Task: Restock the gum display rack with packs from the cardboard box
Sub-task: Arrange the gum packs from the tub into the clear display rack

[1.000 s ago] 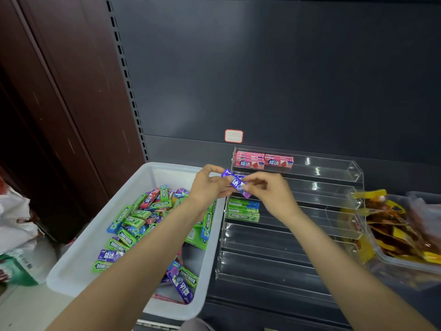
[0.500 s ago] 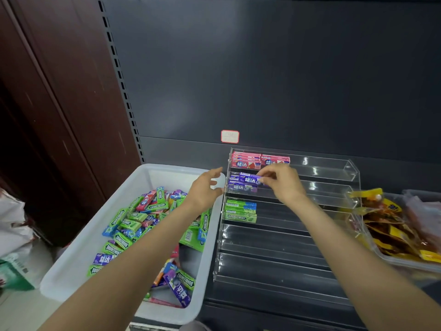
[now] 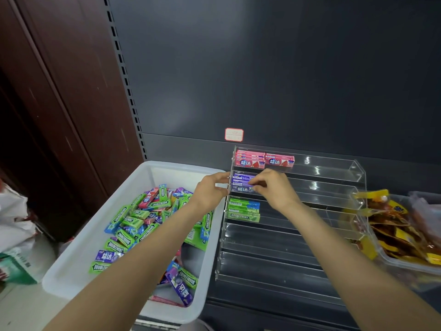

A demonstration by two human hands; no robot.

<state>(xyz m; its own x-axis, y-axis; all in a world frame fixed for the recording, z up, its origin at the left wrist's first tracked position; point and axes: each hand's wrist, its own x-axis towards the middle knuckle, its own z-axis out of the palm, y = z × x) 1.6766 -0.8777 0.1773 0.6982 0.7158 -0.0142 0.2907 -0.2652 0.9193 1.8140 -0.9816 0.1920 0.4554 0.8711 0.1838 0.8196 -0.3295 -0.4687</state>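
Head view looks down on a clear stepped gum rack [image 3: 334, 187] standing right of a white bin [image 3: 78, 263] heaped with loose packs. Right hand [image 3: 274, 187] pinches the purple packs [image 3: 241, 181] lying at the left end of the second tier from the far side. Left hand [image 3: 211, 189] rests with fingers nearly straight against the rack's left wall. Pink packs [image 3: 250, 161] sit on the far tier, green packs [image 3: 243, 211] one step nearer.

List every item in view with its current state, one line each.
Display rack: top three tiers partly stocked, lower tiers bare.
Purple packs: second tier, right hand pinching them.
Left hand: fingertips touching the rack's left edge.
White bin: holding loose gum packs.
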